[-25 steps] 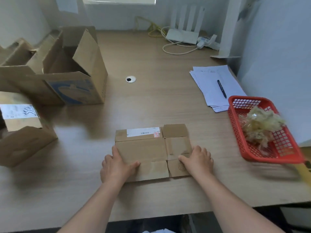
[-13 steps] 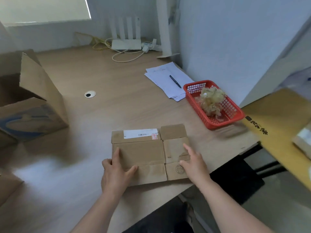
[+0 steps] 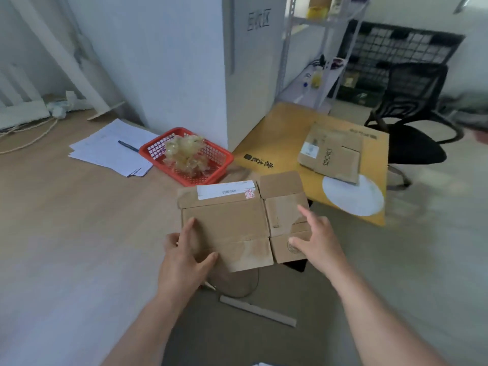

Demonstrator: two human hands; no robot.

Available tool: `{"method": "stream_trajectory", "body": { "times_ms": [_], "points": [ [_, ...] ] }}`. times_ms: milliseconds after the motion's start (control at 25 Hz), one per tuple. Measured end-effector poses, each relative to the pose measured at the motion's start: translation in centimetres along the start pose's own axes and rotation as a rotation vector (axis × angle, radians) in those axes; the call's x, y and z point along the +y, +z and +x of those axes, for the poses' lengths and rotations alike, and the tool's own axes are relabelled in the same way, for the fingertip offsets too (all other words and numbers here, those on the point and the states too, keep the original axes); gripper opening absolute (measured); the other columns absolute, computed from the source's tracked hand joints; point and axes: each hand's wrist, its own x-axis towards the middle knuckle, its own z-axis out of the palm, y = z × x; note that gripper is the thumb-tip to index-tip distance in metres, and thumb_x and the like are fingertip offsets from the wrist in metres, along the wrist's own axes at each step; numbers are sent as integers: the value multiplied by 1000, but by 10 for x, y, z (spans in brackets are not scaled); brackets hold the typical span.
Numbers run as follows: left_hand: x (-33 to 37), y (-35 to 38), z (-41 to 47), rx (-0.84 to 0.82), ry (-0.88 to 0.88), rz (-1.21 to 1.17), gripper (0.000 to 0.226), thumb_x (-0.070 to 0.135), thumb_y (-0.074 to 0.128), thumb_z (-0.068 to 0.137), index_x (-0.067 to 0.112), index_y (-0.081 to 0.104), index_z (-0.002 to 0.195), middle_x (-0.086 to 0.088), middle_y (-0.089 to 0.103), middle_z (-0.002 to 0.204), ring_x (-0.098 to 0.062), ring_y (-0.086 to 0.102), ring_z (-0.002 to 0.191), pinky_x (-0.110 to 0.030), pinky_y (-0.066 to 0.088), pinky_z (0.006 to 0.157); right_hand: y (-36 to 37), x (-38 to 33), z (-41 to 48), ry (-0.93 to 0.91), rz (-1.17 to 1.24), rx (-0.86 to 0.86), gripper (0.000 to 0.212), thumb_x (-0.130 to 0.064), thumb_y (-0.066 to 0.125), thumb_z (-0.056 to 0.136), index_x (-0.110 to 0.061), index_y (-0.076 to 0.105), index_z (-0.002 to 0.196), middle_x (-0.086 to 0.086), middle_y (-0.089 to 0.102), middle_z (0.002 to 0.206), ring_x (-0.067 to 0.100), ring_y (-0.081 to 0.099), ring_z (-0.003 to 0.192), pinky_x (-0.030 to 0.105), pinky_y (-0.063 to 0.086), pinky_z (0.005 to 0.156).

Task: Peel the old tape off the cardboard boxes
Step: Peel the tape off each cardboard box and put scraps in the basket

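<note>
Cardboard box [image 3: 227,223], flattened, is sticking out past the worktop's [image 3: 79,233] right edge | left grip [image 3: 184,257] is pinching its near-left corner, thumb on top | right grip [image 3: 317,241] is hovering wide open over the right flaps, holding nothing | red basket [image 3: 200,180] with a tape wad [image 3: 184,154] is sitting just behind

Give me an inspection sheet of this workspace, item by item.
Surface: pale wooden desk; the held box overhangs its edge.
Job's things: flattened box with a white label; red basket holding a wad of peeled tape; second flattened box lying on a yellow board.
Clutter: papers with a pen on top; cardboard strip on the floor.
Hands: left hand holds the box's near left corner; right hand open, fingers spread over the right flaps.
Cables: pale cable on the desk, far left.
Surroundings: black chair, metal shelf.
</note>
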Motion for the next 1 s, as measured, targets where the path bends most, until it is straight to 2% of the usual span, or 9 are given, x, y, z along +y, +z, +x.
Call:
{"method": "stream_trajectory", "body": {
  "times_ms": [120, 240, 400, 560, 720, 880, 1000],
  "points": [
    [53, 50, 2, -53, 102, 15, 89, 41, 77, 75, 37, 25, 147, 0, 34, 117, -15, 50, 86, -27, 44, 81, -51, 52, -4, 55, 8, 85, 80, -32, 68, 78, -44, 26, 144, -7, 32, 112, 14, 46, 106, 26, 37, 79],
    [117, 119, -2, -144, 176, 56, 91, 43, 77, 75, 38, 22, 148, 0, 32, 121, -7, 46, 80, -26, 41, 75, -112, 123, -13, 161, 13, 165, 80, -31, 68, 77, -43, 26, 144, -8, 30, 112, 18, 49, 109, 30, 40, 88],
    [200, 207, -9, -209, 239, 73, 92, 43, 75, 77, 41, 16, 148, -3, 30, 126, -16, 46, 90, -31, 46, 82, -183, 210, -16, 238, -7, 226, 80, -32, 65, 78, -42, 23, 145, -7, 35, 111, 18, 47, 110, 31, 40, 85],
    [259, 267, -13, -247, 268, 81, 93, 42, 74, 77, 41, 15, 149, 1, 26, 120, -17, 49, 86, -29, 41, 77, -240, 267, -8, 289, -32, 253, 80, -31, 66, 78, -40, 23, 146, 1, 42, 118, 22, 48, 109, 32, 41, 86],
    [296, 304, -6, -248, 294, 95, 92, 42, 74, 78, 37, 16, 150, -4, 30, 128, -20, 51, 91, -29, 41, 77, -275, 301, 11, 292, -40, 275, 80, -32, 67, 79, -42, 23, 145, 2, 41, 119, 22, 50, 106, 31, 40, 85],
    [315, 328, 23, -225, 309, 107, 93, 42, 74, 79, 35, 15, 151, -3, 30, 124, -18, 50, 85, -30, 44, 73, -289, 318, 48, 282, -44, 258, 80, -33, 66, 79, -42, 23, 145, 1, 40, 120, 21, 50, 108, 30, 38, 83],
    [321, 352, 57, -194, 264, 62, 94, 42, 74, 78, 36, 15, 151, -2, 28, 122, -18, 49, 85, -31, 46, 76, -298, 328, 98, 256, -88, 220, 79, -35, 65, 80, -45, 21, 144, -3, 36, 113, 22, 51, 105, 32, 41, 83]
  ]
}}
